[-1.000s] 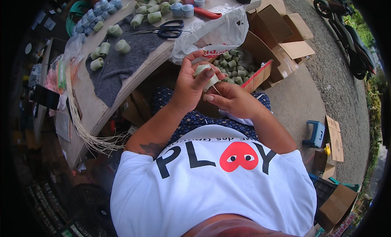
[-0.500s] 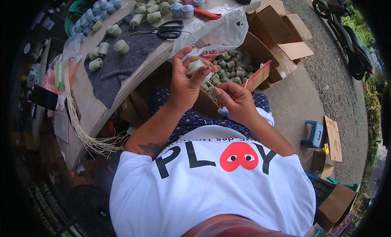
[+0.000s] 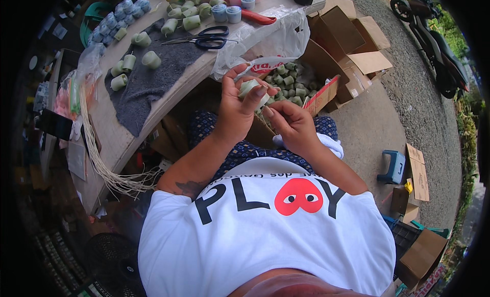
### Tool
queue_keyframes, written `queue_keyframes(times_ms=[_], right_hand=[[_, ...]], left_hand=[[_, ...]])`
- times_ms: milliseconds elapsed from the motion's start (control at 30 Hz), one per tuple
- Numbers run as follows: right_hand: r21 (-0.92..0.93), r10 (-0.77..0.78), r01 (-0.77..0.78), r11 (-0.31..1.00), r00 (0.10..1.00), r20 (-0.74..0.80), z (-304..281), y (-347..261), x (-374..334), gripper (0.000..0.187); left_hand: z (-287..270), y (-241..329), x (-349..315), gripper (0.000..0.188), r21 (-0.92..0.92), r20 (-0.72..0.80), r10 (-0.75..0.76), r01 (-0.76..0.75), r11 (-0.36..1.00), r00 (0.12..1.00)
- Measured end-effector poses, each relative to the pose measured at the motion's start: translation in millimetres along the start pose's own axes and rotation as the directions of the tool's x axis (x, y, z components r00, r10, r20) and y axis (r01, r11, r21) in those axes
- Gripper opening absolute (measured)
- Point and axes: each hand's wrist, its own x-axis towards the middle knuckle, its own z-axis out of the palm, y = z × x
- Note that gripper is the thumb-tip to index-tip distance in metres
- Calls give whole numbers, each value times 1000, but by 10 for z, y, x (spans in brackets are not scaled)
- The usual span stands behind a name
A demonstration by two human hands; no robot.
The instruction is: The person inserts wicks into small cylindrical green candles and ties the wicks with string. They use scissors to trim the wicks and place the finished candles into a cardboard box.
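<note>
My left hand (image 3: 235,108) is closed round a small pale green candle (image 3: 248,88), held above my lap. Close below it, the thumb and fingers of my right hand (image 3: 292,122) pinch a thin white wick at the candle's lower end; the fingertips mostly hide it. Just beyond my hands, a cardboard box (image 3: 326,62) holds many similar green candles (image 3: 289,81). More green candles (image 3: 151,59) lie on a dark grey cloth (image 3: 153,88) on the table, near dark-handled scissors (image 3: 212,38).
The curved table edge (image 3: 168,105) runs along my left. A bundle of long white wicks (image 3: 97,156) hangs over it. Blue candles (image 3: 219,12), a red-handled tool (image 3: 259,16) and a plastic bag (image 3: 255,49) are at the back. A blue stool (image 3: 392,167) stands right.
My right hand has moved up and left, closer to the candle, so less of the wick shows between them. My left hand has shifted slightly right with the candle.
</note>
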Motion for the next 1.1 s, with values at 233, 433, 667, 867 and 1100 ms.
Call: queue_keyframes(times_ms=[233, 433, 667, 867, 1100], right_hand=[[3, -21, 21, 1000, 1000, 5, -10, 45, 9, 12], [41, 1, -3, 999, 999, 35, -30, 42, 7, 13], [63, -31, 30, 998, 999, 12, -43, 64, -25, 14], [8, -68, 68, 998, 998, 4, -43, 99, -19, 12], [88, -43, 43, 995, 999, -1, -28, 121, -35, 12]], left_hand=[[26, -30, -39, 62, -3, 13, -43, 43, 999, 999], [45, -42, -51, 63, 15, 30, -7, 7, 1000, 1000], [-5, -2, -3, 64, 67, 21, 51, -52, 996, 998], [32, -5, -24, 64, 68, 21, 56, -57, 996, 998], [46, -28, -68, 66, 123, 69, 49, -57, 991, 996]])
